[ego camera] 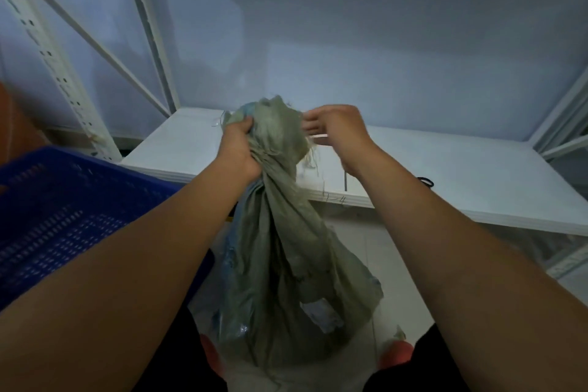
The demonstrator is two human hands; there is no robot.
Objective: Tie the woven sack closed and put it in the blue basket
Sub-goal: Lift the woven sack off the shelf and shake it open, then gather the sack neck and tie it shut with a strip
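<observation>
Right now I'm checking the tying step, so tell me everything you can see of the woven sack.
The woven sack is grey-green, crumpled and frayed at the mouth, hanging upright before the person. Its neck is gathered and twisted; the left hand grips it, while the right hand pinches the loose top. Bluish contents show faintly through the weave. No tie is visible.

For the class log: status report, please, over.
Left hand clamped on sack neck. Right hand pinching its frayed top. Basket left, nothing blocking.
</observation>
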